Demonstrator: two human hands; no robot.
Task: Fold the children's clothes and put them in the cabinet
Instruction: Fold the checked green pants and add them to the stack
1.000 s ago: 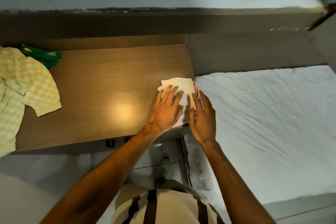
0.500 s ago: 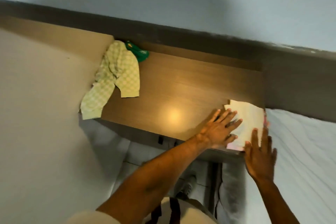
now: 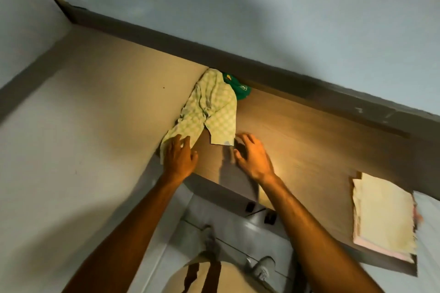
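A light green checked garment (image 3: 209, 112) lies crumpled at the left end of the wooden tabletop (image 3: 309, 140), one end hanging over the front edge. A dark green piece of clothing (image 3: 239, 89) peeks out behind it by the wall. My left hand (image 3: 178, 158) rests on the garment's lower end, fingers spread over the fabric. My right hand (image 3: 252, 154) hovers just right of the garment's other flap, fingers apart, holding nothing. A folded cream and pink stack (image 3: 383, 216) lies at the table's right end.
A tall beige panel (image 3: 95, 140) stands against the table's left end. A white bed sheet (image 3: 428, 245) borders the table on the right. Below are grey floor tiles, my shoes (image 3: 260, 266) and two dark fittings (image 3: 250, 206) under the table edge.
Both hands left the folded cream stack and moved left to the green checked garment. The view swung left, so the stack now sits at the right.
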